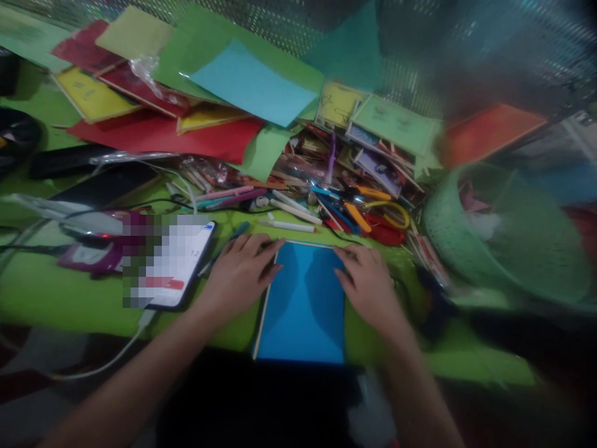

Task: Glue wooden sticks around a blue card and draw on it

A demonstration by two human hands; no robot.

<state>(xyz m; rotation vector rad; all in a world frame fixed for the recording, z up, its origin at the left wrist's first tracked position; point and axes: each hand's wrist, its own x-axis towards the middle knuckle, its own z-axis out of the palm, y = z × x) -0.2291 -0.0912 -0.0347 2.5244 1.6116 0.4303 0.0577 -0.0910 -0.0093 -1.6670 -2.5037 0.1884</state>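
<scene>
A blue sheet of paper point(302, 305) lies flat on the green table point(60, 292), its near end hanging over the front edge. My left hand point(242, 270) rests on the sheet's upper left edge with fingers stretched out flat. My right hand point(368, 280) presses the upper right edge the same way, fingers spread and flat. Neither hand grips anything.
A phone point(180, 264) with a lit screen lies left of my left hand, with cables beside it. Pens, scissors point(373, 214) and sticks are heaped behind the sheet. Coloured papers point(252, 84) are piled at the back. A green basket point(508, 242) stands at the right.
</scene>
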